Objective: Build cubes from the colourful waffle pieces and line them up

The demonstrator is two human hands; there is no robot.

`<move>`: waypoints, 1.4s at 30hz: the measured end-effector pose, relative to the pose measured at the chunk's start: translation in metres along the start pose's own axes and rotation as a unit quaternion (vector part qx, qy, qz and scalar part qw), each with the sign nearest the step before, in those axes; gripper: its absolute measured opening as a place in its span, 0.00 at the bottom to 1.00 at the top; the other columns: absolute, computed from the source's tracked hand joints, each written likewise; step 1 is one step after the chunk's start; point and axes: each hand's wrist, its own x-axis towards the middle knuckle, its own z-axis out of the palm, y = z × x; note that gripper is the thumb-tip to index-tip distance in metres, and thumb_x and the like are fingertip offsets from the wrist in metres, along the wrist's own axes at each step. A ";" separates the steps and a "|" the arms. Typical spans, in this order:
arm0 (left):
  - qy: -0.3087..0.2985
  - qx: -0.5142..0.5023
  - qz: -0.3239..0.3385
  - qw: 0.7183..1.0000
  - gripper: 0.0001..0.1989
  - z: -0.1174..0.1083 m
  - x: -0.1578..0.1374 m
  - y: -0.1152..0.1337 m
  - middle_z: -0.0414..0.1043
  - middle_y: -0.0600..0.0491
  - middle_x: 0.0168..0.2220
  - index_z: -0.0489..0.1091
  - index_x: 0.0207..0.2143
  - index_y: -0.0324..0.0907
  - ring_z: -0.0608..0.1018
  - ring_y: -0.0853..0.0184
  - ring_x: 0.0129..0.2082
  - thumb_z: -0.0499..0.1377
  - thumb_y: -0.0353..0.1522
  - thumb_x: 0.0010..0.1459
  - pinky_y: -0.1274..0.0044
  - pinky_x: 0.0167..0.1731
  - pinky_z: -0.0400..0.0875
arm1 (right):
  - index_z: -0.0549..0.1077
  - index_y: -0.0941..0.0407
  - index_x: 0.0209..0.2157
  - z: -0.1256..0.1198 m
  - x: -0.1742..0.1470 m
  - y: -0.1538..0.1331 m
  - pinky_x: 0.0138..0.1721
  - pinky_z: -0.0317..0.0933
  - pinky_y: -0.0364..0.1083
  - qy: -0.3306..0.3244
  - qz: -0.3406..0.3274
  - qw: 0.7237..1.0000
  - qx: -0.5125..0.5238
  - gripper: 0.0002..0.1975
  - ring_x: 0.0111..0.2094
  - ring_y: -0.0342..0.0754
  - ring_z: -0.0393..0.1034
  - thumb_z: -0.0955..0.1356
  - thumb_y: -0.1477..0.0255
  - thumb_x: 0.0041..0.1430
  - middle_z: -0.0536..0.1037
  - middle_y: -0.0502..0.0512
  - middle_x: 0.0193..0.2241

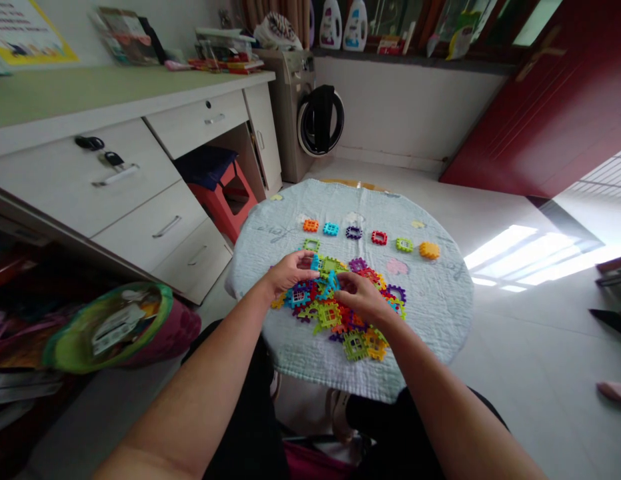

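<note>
My left hand [291,272] pinches a blue plastic building piece [315,263] above the left side of a mixed pile. In my right hand [357,293] is another blue building piece [331,284], tilted, close to the first but apart from it. Below both hands lies the pile of notched square building pieces [330,315] in green, red, purple, yellow and blue. Farther back, a row of single pieces runs across the cloth: orange [311,226], blue [331,229], dark purple [353,233], red [379,238], green [404,245] and yellow [429,251].
A pale blue cloth [430,300] covers the round table. To the left stand a drawer desk [135,180], a red stool [230,200] and a green-rimmed basket [160,313]. A washing machine [290,113] with its door open stands behind, and a red door [530,100] at right.
</note>
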 end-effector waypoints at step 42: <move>0.066 0.574 0.008 0.816 0.32 -0.140 0.100 -0.032 0.71 0.45 0.48 0.70 0.48 0.40 0.73 0.54 0.48 0.68 0.37 0.37 0.72 0.48 0.66 | 0.65 0.54 0.51 -0.002 0.010 -0.001 0.40 0.69 0.49 0.095 -0.046 0.993 -0.059 0.20 0.40 0.47 0.69 0.66 0.72 0.55 0.65 0.59 0.46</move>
